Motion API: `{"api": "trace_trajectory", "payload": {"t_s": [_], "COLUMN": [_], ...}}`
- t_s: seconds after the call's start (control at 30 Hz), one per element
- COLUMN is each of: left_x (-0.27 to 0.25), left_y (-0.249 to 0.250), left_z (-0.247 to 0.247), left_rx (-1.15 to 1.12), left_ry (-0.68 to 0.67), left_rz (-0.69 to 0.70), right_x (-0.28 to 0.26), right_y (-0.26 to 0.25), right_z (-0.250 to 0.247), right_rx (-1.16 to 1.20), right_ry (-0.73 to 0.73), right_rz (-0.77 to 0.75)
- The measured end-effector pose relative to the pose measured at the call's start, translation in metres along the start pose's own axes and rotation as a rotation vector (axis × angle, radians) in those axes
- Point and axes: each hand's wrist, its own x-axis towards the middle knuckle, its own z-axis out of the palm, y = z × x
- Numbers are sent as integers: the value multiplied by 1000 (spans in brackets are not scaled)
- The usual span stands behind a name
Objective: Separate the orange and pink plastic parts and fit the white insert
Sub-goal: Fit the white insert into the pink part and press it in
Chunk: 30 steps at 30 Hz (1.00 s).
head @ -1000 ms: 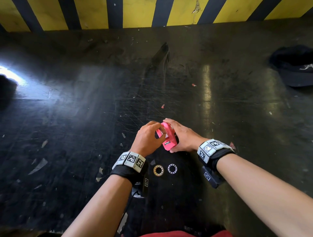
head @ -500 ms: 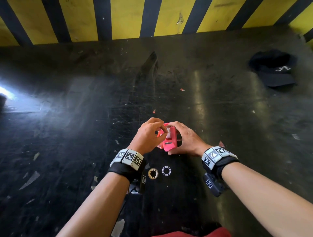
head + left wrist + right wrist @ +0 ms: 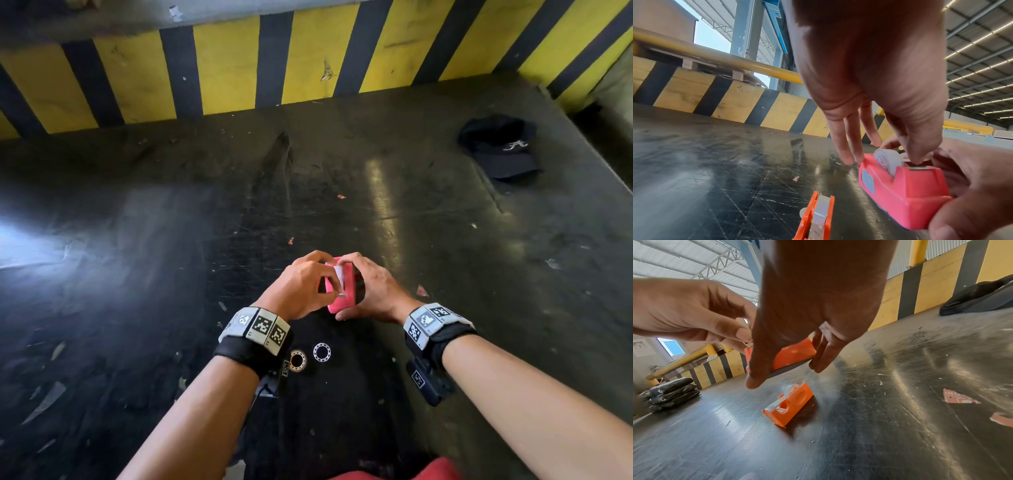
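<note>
Both hands meet over the dark table. My right hand grips the pink plastic part from the right, thumb at its near end, and lifts it slightly off the table. My left hand pinches the white insert, a small roll sitting in the top slot of the pink part. The orange part lies apart on the table below the hands, with a pale roll in it. In the head view the hands hide it.
Two small rings, one brass-toned and one white, lie near my left wrist. A black cap lies far right. A yellow-and-black striped barrier bounds the far edge. Stacked black bundles sit far left.
The hands and the pink part have barely moved. My left fingers have closed in over its top, where the white insert now shows. The head view has tilted up.
</note>
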Motion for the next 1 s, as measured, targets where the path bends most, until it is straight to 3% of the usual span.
{"api": "trace_trajectory", "payload": {"t_s": [0.4, 0.67, 0.8, 0.87, 1.0], "left_x": [-16, -16, -14, -15, -11], "left_y": [3, -3, -4, -7, -29], "left_z": [14, 18, 17, 19, 16], "left_rx": [149, 183, 214, 163, -125], "left_ry": [162, 179, 102, 101, 302], "left_rz": [82, 101, 67, 70, -4], "right_x": [-1, 3, 5, 6, 5], "right_y": [-1, -1, 1, 1, 7], "right_z": [3, 15, 14, 12, 9], "right_rx": [21, 27, 26, 38, -5], "right_ry": [10, 5, 20, 23, -20], "right_rz": [24, 52, 51, 52, 61]}}
